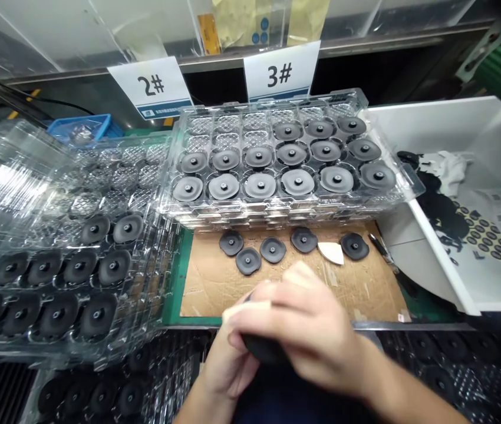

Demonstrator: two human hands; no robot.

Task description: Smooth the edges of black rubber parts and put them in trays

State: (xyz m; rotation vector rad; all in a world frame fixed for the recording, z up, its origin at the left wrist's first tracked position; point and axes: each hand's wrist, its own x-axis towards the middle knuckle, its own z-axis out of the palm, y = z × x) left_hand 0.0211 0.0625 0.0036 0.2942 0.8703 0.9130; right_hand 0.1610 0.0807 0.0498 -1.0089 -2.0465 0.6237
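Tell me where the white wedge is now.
In the head view, the white wedge lies on the cardboard, right of centre, between two black discs, beyond the right hand.

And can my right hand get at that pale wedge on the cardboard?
Probably, yes: only bare cardboard seems to lie between your right hand and the pale wedge, though that hand is curled over a black part and might have to let go first.
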